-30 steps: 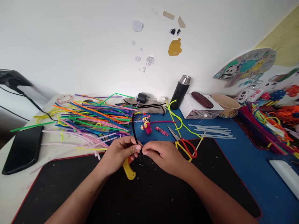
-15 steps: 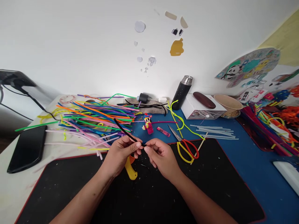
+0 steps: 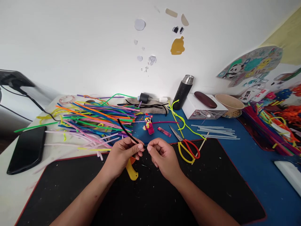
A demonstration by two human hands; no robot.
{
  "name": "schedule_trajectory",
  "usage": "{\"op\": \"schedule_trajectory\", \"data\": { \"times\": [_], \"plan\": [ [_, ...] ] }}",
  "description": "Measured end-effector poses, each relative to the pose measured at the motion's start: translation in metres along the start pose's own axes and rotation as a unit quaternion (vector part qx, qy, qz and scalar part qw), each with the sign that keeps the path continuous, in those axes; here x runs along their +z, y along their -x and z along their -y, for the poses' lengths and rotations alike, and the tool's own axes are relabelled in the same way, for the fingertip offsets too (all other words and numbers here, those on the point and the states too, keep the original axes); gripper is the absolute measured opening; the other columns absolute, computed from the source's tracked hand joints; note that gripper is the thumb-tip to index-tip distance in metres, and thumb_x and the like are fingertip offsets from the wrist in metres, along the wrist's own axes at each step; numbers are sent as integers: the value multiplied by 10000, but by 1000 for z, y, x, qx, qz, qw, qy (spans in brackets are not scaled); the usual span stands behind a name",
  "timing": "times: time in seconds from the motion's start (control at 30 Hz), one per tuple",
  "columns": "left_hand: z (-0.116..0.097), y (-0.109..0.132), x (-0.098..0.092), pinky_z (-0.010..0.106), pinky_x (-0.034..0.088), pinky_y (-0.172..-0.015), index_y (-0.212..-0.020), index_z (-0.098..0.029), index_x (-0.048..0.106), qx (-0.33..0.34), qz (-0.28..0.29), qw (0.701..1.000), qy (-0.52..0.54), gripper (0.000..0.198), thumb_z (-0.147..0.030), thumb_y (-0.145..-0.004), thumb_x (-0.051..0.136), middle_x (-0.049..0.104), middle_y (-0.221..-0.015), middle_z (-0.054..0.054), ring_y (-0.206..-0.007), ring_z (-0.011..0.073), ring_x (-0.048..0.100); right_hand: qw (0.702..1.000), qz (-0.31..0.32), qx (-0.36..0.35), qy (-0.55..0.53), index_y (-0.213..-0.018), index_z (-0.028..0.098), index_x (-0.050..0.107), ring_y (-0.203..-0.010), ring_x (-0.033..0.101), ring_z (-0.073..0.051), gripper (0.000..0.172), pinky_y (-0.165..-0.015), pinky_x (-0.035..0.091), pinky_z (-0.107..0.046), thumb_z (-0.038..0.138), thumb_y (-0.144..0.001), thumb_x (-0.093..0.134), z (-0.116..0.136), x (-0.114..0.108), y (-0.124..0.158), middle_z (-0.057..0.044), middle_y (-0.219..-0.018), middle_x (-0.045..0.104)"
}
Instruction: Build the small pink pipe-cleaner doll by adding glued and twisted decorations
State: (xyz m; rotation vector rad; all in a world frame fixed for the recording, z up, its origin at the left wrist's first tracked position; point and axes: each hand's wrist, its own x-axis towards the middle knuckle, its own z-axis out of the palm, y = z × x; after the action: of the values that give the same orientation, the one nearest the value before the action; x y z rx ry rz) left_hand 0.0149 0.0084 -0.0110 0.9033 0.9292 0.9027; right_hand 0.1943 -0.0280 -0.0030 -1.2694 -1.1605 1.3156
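Note:
Both of my hands meet over the black mat (image 3: pixel 145 201) and pinch one black pipe cleaner (image 3: pixel 124 130). My left hand (image 3: pixel 123 155) grips it near its lower end, and the stem slants up and to the left over the coloured pile. My right hand (image 3: pixel 162 157) pinches the tip with thumb and forefinger, its other fingers curled. A yellow-handled tool (image 3: pixel 131 171) lies on the mat just under my left hand. Red and yellow scissors (image 3: pixel 187 147) lie to the right of my right hand.
A heap of coloured pipe cleaners (image 3: pixel 94 121) spreads at the back left. A black phone (image 3: pixel 27 149) lies at the left edge. Behind are a small toy figure (image 3: pixel 148 124), a pink lighter (image 3: pixel 164 131), a black flask (image 3: pixel 183 92), a white box (image 3: pixel 203 110) and a bowl (image 3: pixel 229 105).
The black pipe cleaner has swung from standing nearly upright to slanting up and left. My right hand's fingers have shifted along its tip. Both hands stay in place.

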Motion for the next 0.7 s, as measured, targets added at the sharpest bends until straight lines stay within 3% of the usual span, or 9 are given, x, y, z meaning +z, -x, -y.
{"op": "schedule_trajectory", "data": {
  "times": [0.33,0.7],
  "plan": [
    [-9,1,3,241,503,-547,-719,-172,731,14,9,997,-80,362,-497,-767,882,699,-707,19,-571,125,587,990,42,-21,134,-828,210,620,-507,384,-96,80,-504,322,-227,272,-855,663,10,-7,-2,88,-569,452],
    [-12,7,8,262,488,-545,-755,-229,761,118,-11,966,-229,232,-444,-810,828,648,-704,16,-618,169,586,951,122,-35,281,-752,213,618,-476,367,-85,106,-498,286,-224,185,-849,651,24,-19,-7,100,-516,431]
  ]
}}
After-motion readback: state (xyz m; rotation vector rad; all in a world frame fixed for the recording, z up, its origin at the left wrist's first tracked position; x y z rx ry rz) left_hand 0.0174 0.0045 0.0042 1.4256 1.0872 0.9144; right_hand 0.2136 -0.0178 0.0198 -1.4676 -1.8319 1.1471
